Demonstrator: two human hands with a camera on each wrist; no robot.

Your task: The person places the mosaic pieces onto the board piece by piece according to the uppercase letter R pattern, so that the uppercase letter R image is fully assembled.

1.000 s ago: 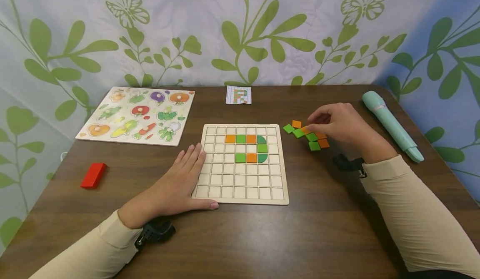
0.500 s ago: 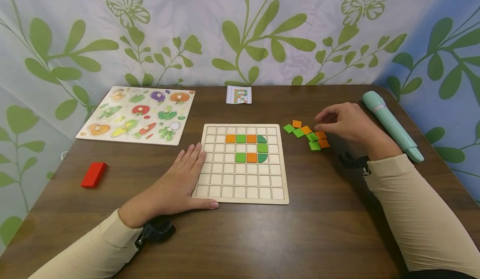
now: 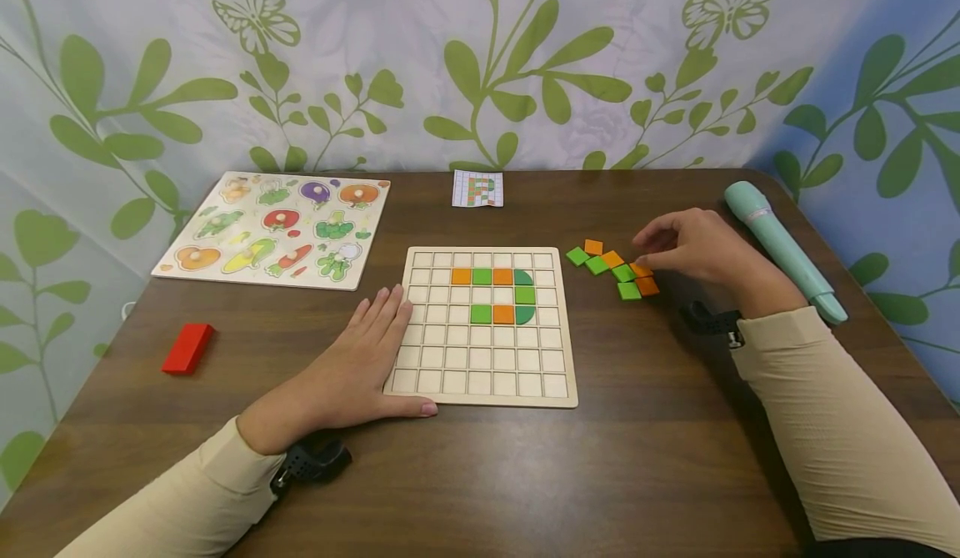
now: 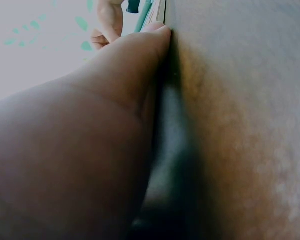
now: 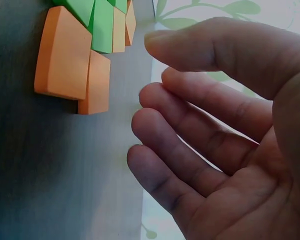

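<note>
A wooden grid board [image 3: 445, 359] lies mid-table, with orange, green and rounded dark green tiles [image 3: 524, 296] set in some of its squares. My left hand [image 3: 352, 374] rests flat along the board's left edge, fingers straight and thumb at the near edge. To the right of the board is a loose group of green and orange square tiles [image 3: 629, 291]. My right hand [image 3: 697, 253] hovers just beside the group, fingers loosely bent. In the right wrist view nothing lies between thumb and fingers, and the nearest orange tiles [image 5: 65, 55] sit apart from them.
A vegetable puzzle board [image 3: 273, 233] lies at the back left, a red block [image 3: 187, 349] nearer me. At the back edge is a small printed pattern card [image 3: 477, 189]. A mint green microphone-shaped object [image 3: 783, 249] lies to the right of my right hand.
My right hand has moved right, from above the tile group to its right side, uncovering several tiles. My left hand and the board have stayed still.
</note>
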